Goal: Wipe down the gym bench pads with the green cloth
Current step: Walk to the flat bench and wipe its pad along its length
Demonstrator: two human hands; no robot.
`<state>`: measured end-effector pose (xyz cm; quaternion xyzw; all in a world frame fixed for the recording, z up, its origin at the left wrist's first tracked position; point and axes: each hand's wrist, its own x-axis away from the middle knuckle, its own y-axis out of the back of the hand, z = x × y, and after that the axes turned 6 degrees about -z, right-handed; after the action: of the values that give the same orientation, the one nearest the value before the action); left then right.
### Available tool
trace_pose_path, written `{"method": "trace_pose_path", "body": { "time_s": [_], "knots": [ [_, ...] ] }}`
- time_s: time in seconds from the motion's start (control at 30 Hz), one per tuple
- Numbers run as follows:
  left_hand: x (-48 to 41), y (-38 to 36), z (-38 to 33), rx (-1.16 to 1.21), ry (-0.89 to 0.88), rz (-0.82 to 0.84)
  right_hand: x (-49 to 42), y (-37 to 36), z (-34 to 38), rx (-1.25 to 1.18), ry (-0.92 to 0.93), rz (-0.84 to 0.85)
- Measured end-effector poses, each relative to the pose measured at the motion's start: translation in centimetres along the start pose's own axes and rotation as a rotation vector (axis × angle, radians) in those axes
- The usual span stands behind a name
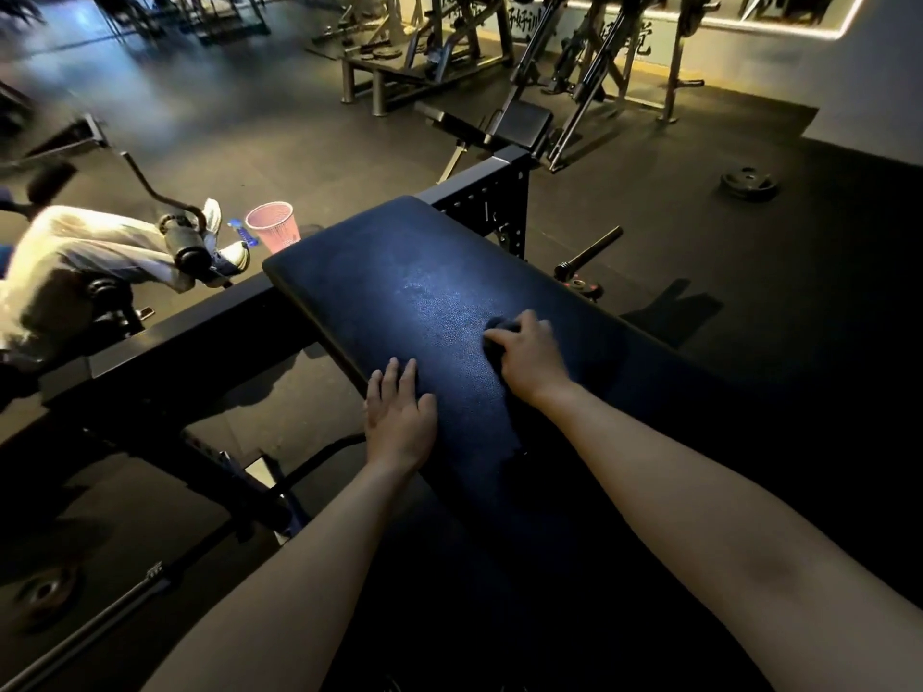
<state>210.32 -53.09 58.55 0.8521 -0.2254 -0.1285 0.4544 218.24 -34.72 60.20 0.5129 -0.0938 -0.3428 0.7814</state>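
Surroundings: pink mesh basket (274, 232) on the floor beyond the bench pad (399, 282); weight plate (749, 184) well apart to the right; black frame rail (200, 332) ran under the pad's left side.
Left hand (399, 417): fingers straight, palm flat at the pad's left edge.
Right hand (529, 357): fingers curled over the cloth (499, 326) at mid-pad; the cloth was mostly hidden and its colour was unclear.

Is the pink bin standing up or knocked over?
Standing up: the pink bin rests on the floor past the bench pad, open rim on top, narrower bottom below.
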Motion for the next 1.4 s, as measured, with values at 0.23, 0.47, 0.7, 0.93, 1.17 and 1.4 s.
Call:
{"method": "trace_pose_path", "body": {
  "time_s": [0.23,0.47,0.7,0.93,1.17,1.4],
  "knots": [
    [5.2,0.5,0.9,0.274,0.087,0.006,2.8,0.8,0.9,0.009,-0.178,-0.058],
    [6.4,-0.1,0.6,0.335,0.166,-0.002,9.9,-1.5,7.2,-0.128,0.244,0.09],
    [8.0,-0.3,-0.2,0.428,0.229,0.009,9.5,3.7,-0.7,0.095,0.057,0.005],
    [8.1,-0.7,1.0,0.436,0.169,0.036,10.7,4.6,-2.3,0.123,-0.281,-0.141],
    [7.3,0.4,2.7,0.451,0.081,0.165,13.9,0.9,4.5,0.017,-0.059,-0.075],
    [7.8,1.5,3.9,0.293,-0.075,0.298,17.6,0.6,8.5,0.031,0.105,-0.022]
  ]
}}
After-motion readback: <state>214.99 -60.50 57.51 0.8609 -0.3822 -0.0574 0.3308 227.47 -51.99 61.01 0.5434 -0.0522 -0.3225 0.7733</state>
